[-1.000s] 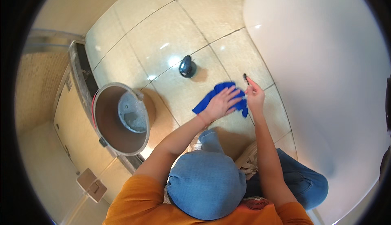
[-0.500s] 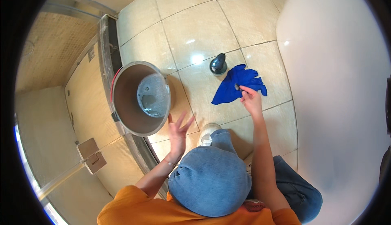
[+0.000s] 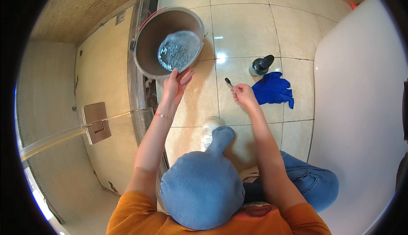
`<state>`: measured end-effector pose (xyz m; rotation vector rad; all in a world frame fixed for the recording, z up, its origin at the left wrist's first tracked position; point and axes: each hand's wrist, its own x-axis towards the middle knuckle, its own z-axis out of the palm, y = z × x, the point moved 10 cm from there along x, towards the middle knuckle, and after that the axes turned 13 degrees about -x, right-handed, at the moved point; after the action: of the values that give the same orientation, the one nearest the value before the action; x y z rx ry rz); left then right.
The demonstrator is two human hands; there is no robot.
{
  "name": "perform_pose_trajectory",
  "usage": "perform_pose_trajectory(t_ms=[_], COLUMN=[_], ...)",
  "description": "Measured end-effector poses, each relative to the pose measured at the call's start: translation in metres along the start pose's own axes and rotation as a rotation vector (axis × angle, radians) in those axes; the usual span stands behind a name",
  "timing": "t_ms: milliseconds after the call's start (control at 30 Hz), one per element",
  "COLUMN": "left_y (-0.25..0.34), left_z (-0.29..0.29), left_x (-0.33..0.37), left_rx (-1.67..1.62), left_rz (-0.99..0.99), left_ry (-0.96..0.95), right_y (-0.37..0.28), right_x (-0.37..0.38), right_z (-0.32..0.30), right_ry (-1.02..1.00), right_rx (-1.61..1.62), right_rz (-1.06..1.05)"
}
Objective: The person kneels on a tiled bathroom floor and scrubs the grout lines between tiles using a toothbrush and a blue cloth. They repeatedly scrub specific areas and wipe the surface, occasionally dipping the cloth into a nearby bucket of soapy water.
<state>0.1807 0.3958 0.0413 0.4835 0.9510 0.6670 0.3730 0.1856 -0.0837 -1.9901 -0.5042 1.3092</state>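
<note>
My left hand grips the near rim of a brownish-grey bucket, thumb at the rim and fingers along the outside. Rippling, foamy water lies in the bucket. In my right hand, pinched between thumb and fingers, is a small toothbrush-like brush with a dark head pointing toward the bucket. Just right of that hand a blue glove lies spread on the tiles. A dark bottle with a black top stands behind the glove.
Beige floor tiles surround the bucket. A dark door sill and a glass panel with a metal hinge run along the left. A smooth white surface rises on the right. My shoe rests in front of me.
My left hand has reached forward and taken the bucket's rim. The bucket has shifted away from me and its water now ripples. My right hand has carried the brush left, off the glove.
</note>
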Motion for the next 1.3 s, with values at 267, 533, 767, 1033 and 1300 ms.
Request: perform_pose_trajectory(t_ms=[267,533,767,1033,1300], left_y=[0.027,0.009,-0.045,-0.093,-0.101], left_z=[0.032,0.049,-0.004,-0.070,-0.078], left_x=[0.047,0.061,0.038,0.007,0.001], left_rx=[0.049,-0.085,0.006,0.101,0.134], left_rz=[-0.008,0.147,0.131,-0.054,0.014], left_ry=[-0.046,-0.089,-0.013,0.043,0.078], right_y=[-0.064,-0.042,-0.091,-0.048,-0.056], right_x=[-0.025,-0.044,0.005,-0.066,-0.053], right_z=[0.010,0.067,0.046,0.077,0.073], right_ry=[0.302,0.421,0.577,0.545,0.581], right_rx=[-0.192,-0.611,-0.637,-0.574,-0.562], right_rz=[-0.262,-0.256,-0.385,-0.266,-0.321])
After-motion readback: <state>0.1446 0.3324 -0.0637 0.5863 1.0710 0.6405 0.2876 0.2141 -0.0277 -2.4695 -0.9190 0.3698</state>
